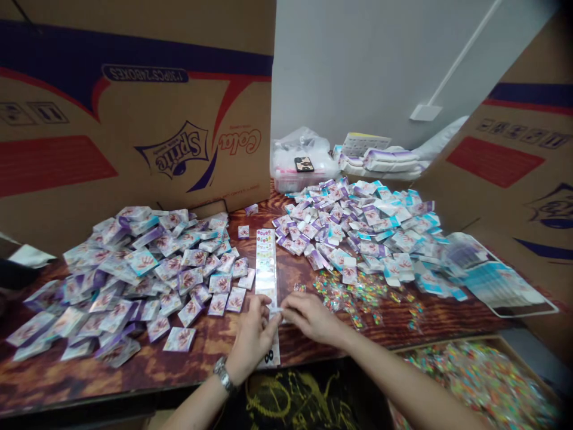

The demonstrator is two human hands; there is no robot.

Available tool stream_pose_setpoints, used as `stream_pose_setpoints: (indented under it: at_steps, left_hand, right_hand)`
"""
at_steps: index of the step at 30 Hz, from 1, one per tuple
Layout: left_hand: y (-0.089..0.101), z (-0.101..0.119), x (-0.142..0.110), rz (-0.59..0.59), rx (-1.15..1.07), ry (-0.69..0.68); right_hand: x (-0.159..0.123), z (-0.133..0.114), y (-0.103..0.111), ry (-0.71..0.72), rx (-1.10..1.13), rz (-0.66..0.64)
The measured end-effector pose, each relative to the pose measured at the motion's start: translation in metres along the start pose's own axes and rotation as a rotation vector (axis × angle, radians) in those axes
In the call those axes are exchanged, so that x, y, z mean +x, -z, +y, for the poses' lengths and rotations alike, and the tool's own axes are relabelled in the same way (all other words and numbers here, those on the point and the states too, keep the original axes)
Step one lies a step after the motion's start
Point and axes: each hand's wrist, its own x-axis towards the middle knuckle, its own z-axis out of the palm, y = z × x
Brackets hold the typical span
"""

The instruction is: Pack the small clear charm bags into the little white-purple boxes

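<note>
Pinches a small white piece [274, 310] with bent, nearly closed fingers of left hand [256, 327] and right hand [312, 316], over a long picture strip [267, 272].

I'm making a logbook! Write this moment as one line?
Left hand: over printed strip; Right hand: close to left hand; Grip: unclear; Left side: small boxes; Right side: colourful packets

the left hand [256, 332] and right hand [310, 316] pinch a small white piece [276, 310] above a printed strip [265, 266] on the table [206, 361], between heaped small boxes [147, 272] and colourful packets [353, 289].
</note>
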Motion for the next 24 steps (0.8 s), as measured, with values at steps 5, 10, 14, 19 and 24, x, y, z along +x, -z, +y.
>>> stream_pose_setpoints:
  at_steps: [5,10,14,19,24]
  left_hand:
    - [-0.004,0.008,0.006,-0.030,0.000,-0.007]
    - [-0.007,0.016,0.005,-0.183,0.050,-0.078]
    - [-0.012,0.019,0.011,-0.182,0.093,-0.074]
    - [-0.022,0.025,0.030,0.054,0.152,-0.177]
    - [-0.013,0.024,0.030,0.023,0.188,-0.069]
  right_hand:
    - [0.035,0.051,0.037,-0.305,-0.396,0.060]
    - [0.056,0.082,0.048,-0.450,-0.440,0.108]
    - [0.049,0.066,0.048,-0.459,-0.402,0.194]
    - [0.026,0.015,0.028,-0.311,-0.019,0.247]
    - [0.017,0.008,0.015,-0.141,0.362,0.250]
